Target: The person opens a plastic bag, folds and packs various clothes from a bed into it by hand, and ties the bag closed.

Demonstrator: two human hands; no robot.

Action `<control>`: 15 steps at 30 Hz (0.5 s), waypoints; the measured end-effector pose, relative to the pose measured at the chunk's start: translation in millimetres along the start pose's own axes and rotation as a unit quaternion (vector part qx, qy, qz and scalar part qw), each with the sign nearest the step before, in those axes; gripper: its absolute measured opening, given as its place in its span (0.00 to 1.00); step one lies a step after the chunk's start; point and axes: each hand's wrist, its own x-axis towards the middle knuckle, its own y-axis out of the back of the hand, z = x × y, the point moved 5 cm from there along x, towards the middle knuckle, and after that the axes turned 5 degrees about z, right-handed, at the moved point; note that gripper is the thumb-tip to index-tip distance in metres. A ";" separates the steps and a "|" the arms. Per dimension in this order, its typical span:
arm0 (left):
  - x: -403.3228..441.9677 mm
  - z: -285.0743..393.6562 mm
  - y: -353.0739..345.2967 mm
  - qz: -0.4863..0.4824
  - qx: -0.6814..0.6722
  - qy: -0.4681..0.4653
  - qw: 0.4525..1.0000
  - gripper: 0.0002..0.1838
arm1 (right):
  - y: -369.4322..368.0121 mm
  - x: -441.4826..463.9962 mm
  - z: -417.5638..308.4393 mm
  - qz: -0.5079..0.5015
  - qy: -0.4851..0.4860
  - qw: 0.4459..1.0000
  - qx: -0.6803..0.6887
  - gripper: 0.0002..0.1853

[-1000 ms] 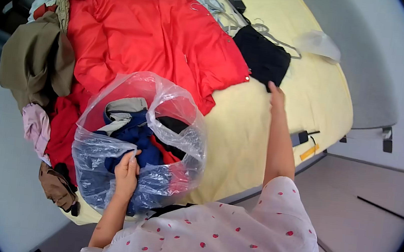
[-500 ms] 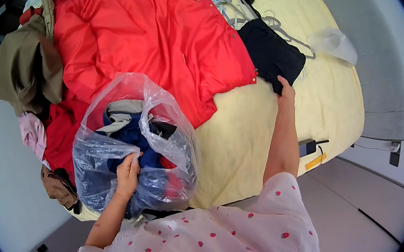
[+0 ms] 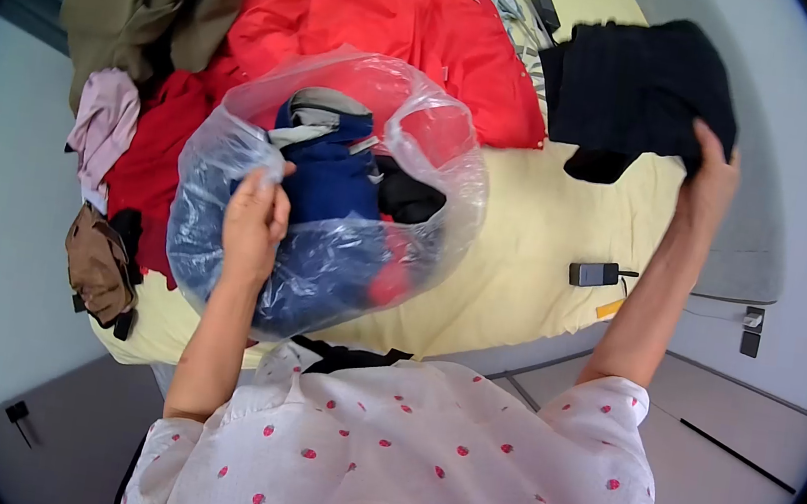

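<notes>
My left hand (image 3: 257, 219) pinches the rim of a clear plastic bag (image 3: 200, 187) and holds it open. Inside the bag lie a navy blue garment (image 3: 326, 182) with a grey collar, a black piece (image 3: 409, 192) and something red. Over on the right, my right hand (image 3: 710, 179) grips the lower corner of a folded black garment (image 3: 645, 90), raised above the bed. Its exact kind I cannot tell. The right thumb is on the cloth; the other fingers are partly hidden.
A red jacket (image 3: 382, 18) spreads behind the bag on the yellow bedsheet (image 3: 526, 237). To the left are an olive garment (image 3: 152, 0), a pink cloth (image 3: 105, 120) and a brown item (image 3: 100, 265). A dark boxy device (image 3: 593, 274) lies near the bed's right edge.
My right hand has lifted the black garment off the bed and moved it right. The left hand has kept hold of the bag's rim, which is now opened wider. The view has shifted.
</notes>
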 end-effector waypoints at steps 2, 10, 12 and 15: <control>-10.4 39.4 12.7 -0.021 -0.072 -0.055 0.996 0.17 | -6.4 -15.5 -46.9 0.007 0.007 0.992 0.126 0.21; -62.1 157.1 72.9 -0.030 -0.181 -0.214 0.959 0.21 | -76.8 -108.2 -104.2 -0.126 -0.125 0.904 0.388 0.18; -77.2 161.8 81.6 -0.043 -0.189 -0.221 0.956 0.21 | -91.9 -151.2 -57.0 -0.147 -0.185 0.904 0.357 0.15; -89.1 159.5 99.8 -0.039 -0.203 -0.219 0.954 0.21 | -97.4 -228.3 28.2 -0.318 -0.305 0.877 0.190 0.15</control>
